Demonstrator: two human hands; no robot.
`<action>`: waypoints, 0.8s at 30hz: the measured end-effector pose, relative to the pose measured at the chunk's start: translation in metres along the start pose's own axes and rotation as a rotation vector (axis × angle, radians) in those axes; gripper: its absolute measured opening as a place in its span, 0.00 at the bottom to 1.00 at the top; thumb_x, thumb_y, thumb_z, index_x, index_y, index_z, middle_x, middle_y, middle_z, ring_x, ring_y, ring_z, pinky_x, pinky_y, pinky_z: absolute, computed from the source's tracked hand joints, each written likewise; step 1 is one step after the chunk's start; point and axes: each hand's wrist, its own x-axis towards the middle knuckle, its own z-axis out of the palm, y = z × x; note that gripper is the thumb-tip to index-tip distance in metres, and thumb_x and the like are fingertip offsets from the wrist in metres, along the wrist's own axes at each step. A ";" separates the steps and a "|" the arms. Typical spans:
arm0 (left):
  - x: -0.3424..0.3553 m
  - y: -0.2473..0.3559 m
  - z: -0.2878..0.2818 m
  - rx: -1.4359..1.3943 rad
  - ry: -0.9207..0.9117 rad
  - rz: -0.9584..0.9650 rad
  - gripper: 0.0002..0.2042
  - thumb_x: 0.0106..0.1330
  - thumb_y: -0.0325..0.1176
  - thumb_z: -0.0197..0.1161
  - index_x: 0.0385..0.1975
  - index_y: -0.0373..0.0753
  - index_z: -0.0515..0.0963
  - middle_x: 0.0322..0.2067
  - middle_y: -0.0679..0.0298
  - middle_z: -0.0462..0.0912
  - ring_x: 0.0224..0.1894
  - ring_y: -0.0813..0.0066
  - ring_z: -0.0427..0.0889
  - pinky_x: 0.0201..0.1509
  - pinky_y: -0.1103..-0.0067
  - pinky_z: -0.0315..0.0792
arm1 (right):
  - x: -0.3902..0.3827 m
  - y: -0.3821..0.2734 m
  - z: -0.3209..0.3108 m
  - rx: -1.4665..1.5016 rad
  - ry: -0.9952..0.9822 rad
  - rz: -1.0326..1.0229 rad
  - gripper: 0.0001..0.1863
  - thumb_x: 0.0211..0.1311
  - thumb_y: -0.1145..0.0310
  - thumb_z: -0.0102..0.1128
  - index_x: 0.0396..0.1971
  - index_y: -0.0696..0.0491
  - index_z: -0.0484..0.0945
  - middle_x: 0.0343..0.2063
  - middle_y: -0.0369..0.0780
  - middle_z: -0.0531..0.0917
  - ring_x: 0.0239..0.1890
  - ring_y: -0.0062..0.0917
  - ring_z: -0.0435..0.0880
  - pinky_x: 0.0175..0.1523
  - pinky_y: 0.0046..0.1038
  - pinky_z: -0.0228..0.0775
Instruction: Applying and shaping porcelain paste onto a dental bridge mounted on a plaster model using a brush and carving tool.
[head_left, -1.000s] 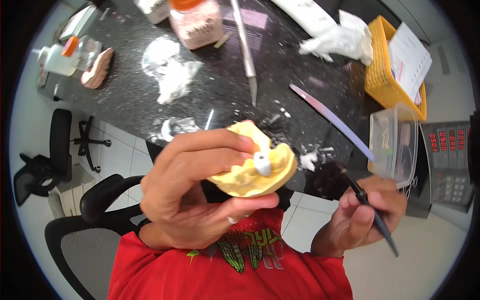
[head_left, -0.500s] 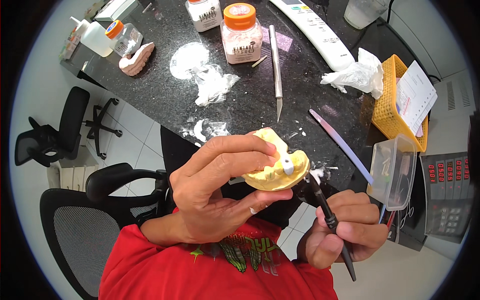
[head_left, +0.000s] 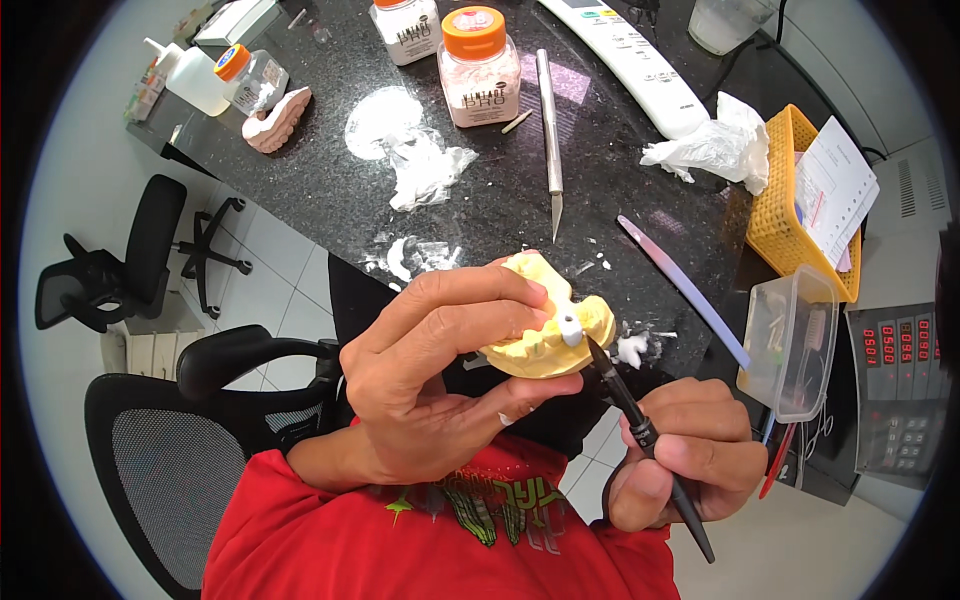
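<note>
My left hand [head_left: 430, 350] is closed around a yellow plaster dental model [head_left: 540, 345], fingers over its top and thumb beneath. On the model sits a pale grey-white tooth crown [head_left: 570, 326] with a small dark hole. A slim black brush [head_left: 640, 430] is pinched in my right hand [head_left: 695, 455], slanting up to the left. Its dark pointed tip reaches the model just beside the crown; whether it touches cannot be made out. A little white material clings to my left thumb.
White scraps and crumpled film [head_left: 425, 165] lie on the black speckled worktop [head_left: 300, 190]. Around them are a craft knife [head_left: 551, 140], a purple nail file [head_left: 685, 290], orange-lidded powder jars [head_left: 480, 75], a pink dental model [head_left: 277, 122], a yellow basket [head_left: 785, 210] and a clear plastic box [head_left: 790, 345].
The brush tip has moved up and left, from the model's right edge to beside the crown. My right hand has shifted slightly left, while my left hand holds nearly the same position.
</note>
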 end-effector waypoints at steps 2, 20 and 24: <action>0.001 0.001 0.000 0.000 -0.005 0.002 0.19 0.39 0.29 0.77 0.32 0.31 0.79 0.35 0.55 0.81 0.36 0.68 0.82 0.39 0.79 0.76 | 0.001 0.000 0.000 -0.002 0.001 -0.002 0.13 0.40 0.77 0.61 0.30 0.58 0.73 0.21 0.41 0.77 0.19 0.28 0.79 0.21 0.23 0.76; 0.001 0.000 -0.001 -0.001 -0.012 0.002 0.19 0.39 0.29 0.77 0.32 0.31 0.79 0.34 0.55 0.81 0.37 0.68 0.82 0.39 0.79 0.76 | 0.001 -0.001 0.001 -0.018 0.016 -0.010 0.13 0.39 0.77 0.61 0.29 0.58 0.73 0.21 0.41 0.77 0.18 0.28 0.79 0.22 0.23 0.76; 0.000 -0.001 0.000 0.007 -0.010 0.001 0.18 0.39 0.28 0.77 0.32 0.32 0.79 0.34 0.55 0.81 0.36 0.68 0.82 0.38 0.79 0.76 | 0.001 0.001 0.002 -0.020 0.004 -0.027 0.13 0.38 0.78 0.61 0.29 0.58 0.73 0.20 0.41 0.77 0.18 0.28 0.79 0.21 0.23 0.76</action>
